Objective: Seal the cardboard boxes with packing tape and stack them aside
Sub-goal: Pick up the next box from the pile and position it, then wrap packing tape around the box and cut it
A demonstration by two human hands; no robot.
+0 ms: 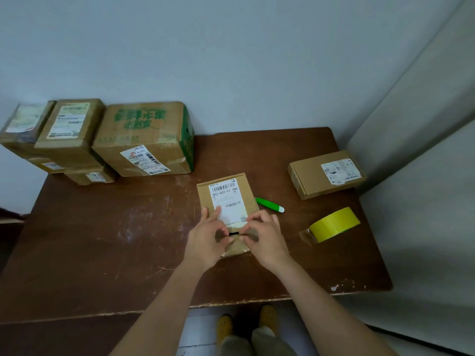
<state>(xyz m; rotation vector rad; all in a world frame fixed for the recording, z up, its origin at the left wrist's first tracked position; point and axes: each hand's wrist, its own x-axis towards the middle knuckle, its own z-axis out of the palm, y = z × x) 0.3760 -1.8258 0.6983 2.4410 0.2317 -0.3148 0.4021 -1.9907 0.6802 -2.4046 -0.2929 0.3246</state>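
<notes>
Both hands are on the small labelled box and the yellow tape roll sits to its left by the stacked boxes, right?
Not quite. In the head view both hands are on the small box, but the tape roll lies to its right; the stacked boxes are left.

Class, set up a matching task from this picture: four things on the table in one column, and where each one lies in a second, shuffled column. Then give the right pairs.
Things
1. small box
2. tape roll
3. green cutter
4. green-printed box

Places
A. far left, by the wall
B. under both hands, left hand and right hand
C. near right, lying alone
D. just right of the small box

Pairs: 1-B, 2-C, 3-D, 4-A
</notes>
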